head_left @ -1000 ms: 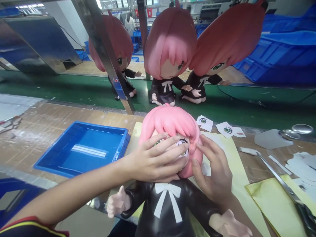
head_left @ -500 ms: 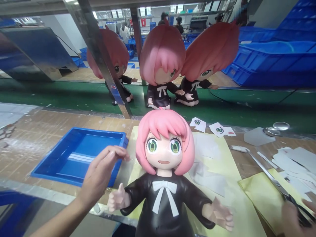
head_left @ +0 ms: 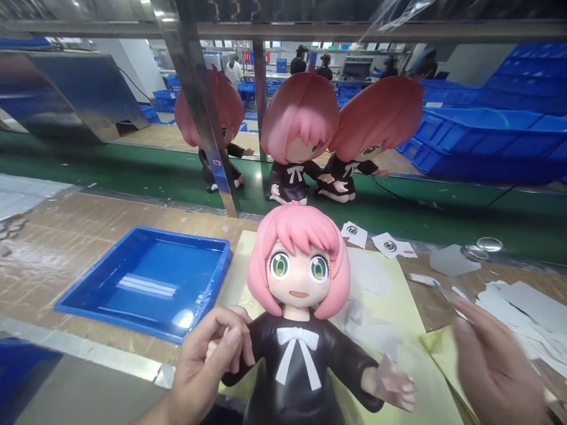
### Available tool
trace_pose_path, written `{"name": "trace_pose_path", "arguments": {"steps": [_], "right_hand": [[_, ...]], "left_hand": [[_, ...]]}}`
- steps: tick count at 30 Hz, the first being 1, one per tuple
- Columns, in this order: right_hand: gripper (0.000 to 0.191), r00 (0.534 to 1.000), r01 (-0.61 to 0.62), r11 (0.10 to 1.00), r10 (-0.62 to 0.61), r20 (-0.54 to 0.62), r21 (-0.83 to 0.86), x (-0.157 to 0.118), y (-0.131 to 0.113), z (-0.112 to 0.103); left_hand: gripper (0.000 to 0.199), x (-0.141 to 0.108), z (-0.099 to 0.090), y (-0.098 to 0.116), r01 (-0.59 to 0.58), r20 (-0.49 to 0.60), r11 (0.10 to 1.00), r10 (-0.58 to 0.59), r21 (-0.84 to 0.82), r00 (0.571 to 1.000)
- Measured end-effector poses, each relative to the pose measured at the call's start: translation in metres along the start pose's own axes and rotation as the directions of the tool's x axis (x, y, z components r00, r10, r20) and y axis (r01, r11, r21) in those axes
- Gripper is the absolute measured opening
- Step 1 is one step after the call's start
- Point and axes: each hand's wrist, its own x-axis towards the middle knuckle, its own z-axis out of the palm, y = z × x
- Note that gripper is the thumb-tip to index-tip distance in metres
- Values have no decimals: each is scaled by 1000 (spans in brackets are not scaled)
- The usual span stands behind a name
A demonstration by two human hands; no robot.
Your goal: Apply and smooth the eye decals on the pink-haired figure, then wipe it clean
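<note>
Surface (head_left: 104,215): pink-haired figure (head_left: 305,292) at near edge, facing wearer, likely for access. Blue tray (head_left: 71,305) beside it, probably for reach. Left hand (head_left: 192,360) grip closed on one arm (head_left: 236,374), likely steadying. Right hand (head_left: 491,366) near yellow cloth (head_left: 436,353); grip opening/contents: can't tell.

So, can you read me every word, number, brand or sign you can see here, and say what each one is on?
No words or numbers can be read.
Sticker on the metal post: too small to read.
Paper cutouts: printed eyes, no readable words.
Doll and blue tray: no lettering visible.
</note>
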Motion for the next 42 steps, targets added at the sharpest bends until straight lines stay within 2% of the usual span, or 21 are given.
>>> {"name": "trace_pose_path", "arguments": {"steps": [2,5,7,9,12,16,30,34,42], "right_hand": [[43,994,-14,990,-2,110,143,5,-21,35],[68,944,-137,944,34,328,299,16,-54,84],[84,901,-248,905,84,427,345,22,-71,106],[90,864,-346,857,133,486,381,27,-83,116],[87,834,-440,786,177,523,434,29,-92,119],[83,829,-482,740,211,518,469,28,-96,117],[75,813,-533,681,249,526,502,30,-108,112],[78,814,-539,676,266,516,502,35,-107,114],[77,839,-495,704,236,490,509,37,-104,118]], "left_hand": [[20,-1,-1,0,-8,23,1000,8,-1,1000],[20,1,-1,1,-16,52,1000,16,3,999],[22,2,0,3,-30,67,1000,30,1,997],[22,3,2,4,-45,65,999,45,5,997],[23,3,4,4,-55,70,998,54,14,996],[22,1,2,1,-55,79,999,54,3,995],[21,-1,0,0,-27,97,1000,27,-5,995],[21,0,0,0,-28,88,1000,28,-4,996],[24,3,2,2,-71,85,997,71,-3,994]]}}
